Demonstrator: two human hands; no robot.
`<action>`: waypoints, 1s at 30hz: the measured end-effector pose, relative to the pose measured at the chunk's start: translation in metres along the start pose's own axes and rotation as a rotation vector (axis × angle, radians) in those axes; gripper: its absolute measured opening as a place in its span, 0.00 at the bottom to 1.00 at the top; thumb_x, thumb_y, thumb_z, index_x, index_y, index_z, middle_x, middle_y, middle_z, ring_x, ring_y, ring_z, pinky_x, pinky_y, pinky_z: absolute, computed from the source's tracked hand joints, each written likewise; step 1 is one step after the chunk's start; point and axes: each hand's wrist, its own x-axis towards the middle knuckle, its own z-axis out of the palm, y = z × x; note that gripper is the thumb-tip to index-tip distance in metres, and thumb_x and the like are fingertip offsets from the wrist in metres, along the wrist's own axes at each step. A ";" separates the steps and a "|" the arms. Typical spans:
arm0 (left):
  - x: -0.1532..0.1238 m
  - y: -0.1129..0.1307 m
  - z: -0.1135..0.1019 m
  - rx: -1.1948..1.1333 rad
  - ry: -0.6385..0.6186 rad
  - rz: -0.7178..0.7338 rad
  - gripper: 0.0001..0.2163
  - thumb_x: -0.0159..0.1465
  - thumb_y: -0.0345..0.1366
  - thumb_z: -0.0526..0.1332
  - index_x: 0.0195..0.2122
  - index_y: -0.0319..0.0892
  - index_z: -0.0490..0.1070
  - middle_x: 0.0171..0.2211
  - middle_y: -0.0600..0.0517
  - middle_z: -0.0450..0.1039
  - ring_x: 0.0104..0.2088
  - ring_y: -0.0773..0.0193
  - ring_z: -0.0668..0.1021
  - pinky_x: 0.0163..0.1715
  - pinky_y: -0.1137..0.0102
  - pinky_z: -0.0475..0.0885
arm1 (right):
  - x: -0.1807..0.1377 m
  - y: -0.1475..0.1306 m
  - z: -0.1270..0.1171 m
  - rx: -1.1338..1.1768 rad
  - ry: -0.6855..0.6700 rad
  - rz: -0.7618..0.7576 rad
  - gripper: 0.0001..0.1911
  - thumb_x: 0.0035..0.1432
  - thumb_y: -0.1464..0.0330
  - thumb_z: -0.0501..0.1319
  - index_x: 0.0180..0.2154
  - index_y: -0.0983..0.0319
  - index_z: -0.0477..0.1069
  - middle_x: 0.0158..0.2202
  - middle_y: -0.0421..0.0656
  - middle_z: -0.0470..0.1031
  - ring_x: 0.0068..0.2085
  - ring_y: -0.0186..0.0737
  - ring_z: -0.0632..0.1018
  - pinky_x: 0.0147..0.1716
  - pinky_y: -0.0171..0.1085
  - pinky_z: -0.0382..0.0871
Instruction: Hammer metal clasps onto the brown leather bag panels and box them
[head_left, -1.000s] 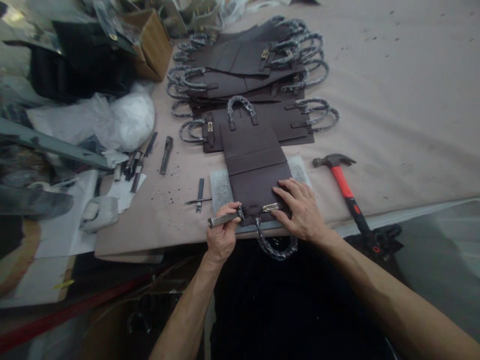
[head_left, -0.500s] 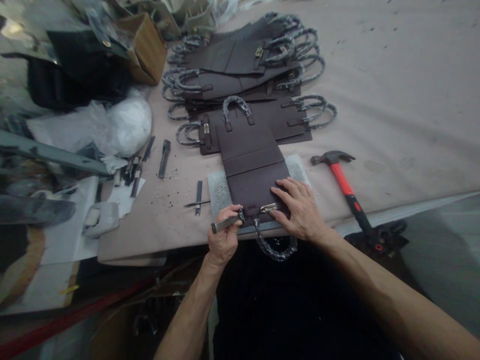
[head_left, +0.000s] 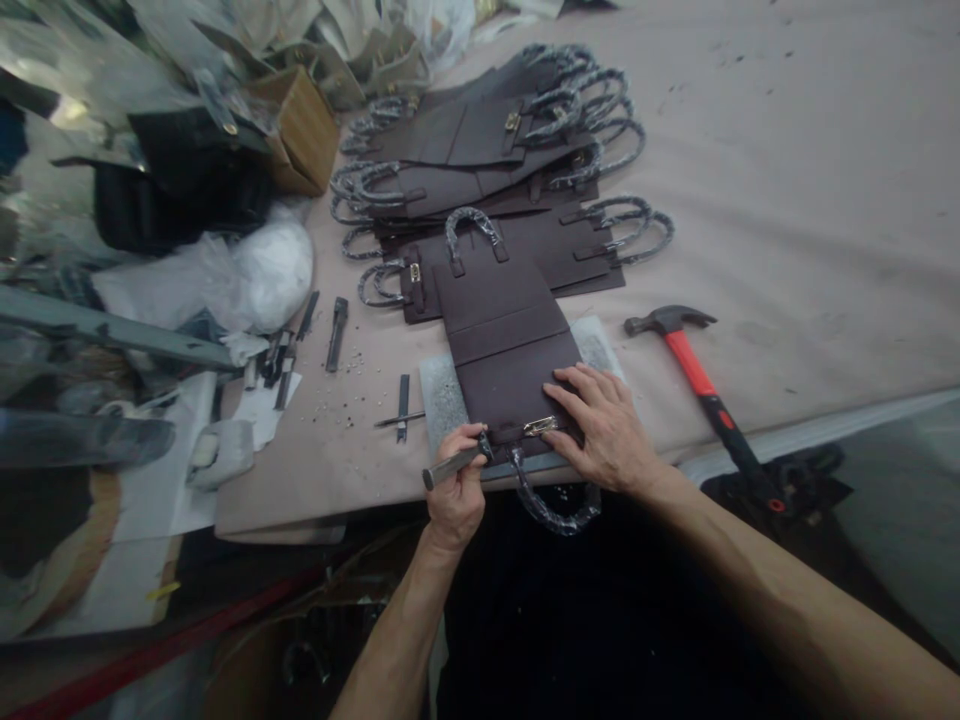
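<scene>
Leather, or something very like it, forms the dark brown panel [head_left: 510, 360], which lies across the pale, speckled slab [head_left: 444, 392], its far end running onto the stack [head_left: 450, 125] of similar panels beyond that slab. It looks light for its size, flexible yet firm enough to stay flat, with a matt face and a straight crosswise seam. I would lift it by both long edges, near that seam, so that it does not sag. The arched handles, one at the far end [head_left: 472, 215] and one at the near end [head_left: 556, 522], hanging past the slab's near side, are wrapped in shiny crinkled film and would probably slip in the fingers. A gold-coloured clasp [head_left: 540, 427], narrow, hard and glossy, would likely scratch easily.

The left hand [head_left: 457, 500] grips a metal tool [head_left: 454, 466] at the slab's near left corner, the tool's head by the panel's edge. The right hand [head_left: 606, 428] is spread, gripping nothing, its fingers resting on the panel and its thumb beside the clasp.

Right of the slab lies a hammer [head_left: 690, 365], steel-headed with a red and black grip, on the cloth-like, faintly wrinkled tabletop [head_left: 787, 220].
</scene>
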 end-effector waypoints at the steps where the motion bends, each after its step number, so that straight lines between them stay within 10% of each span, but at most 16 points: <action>1: 0.001 -0.001 0.000 0.008 -0.005 0.008 0.05 0.70 0.29 0.59 0.46 0.43 0.69 0.46 0.45 0.78 0.49 0.58 0.81 0.52 0.56 0.78 | 0.000 0.000 0.000 -0.002 0.001 0.000 0.29 0.65 0.53 0.59 0.62 0.61 0.68 0.65 0.54 0.65 0.68 0.61 0.61 0.67 0.60 0.52; 30: 0.020 -0.013 0.008 0.077 -0.107 0.205 0.03 0.70 0.31 0.57 0.43 0.42 0.68 0.43 0.46 0.76 0.44 0.59 0.81 0.47 0.60 0.78 | -0.003 -0.002 0.001 -0.016 0.037 -0.005 0.29 0.64 0.55 0.61 0.61 0.63 0.69 0.65 0.53 0.66 0.68 0.60 0.62 0.67 0.59 0.53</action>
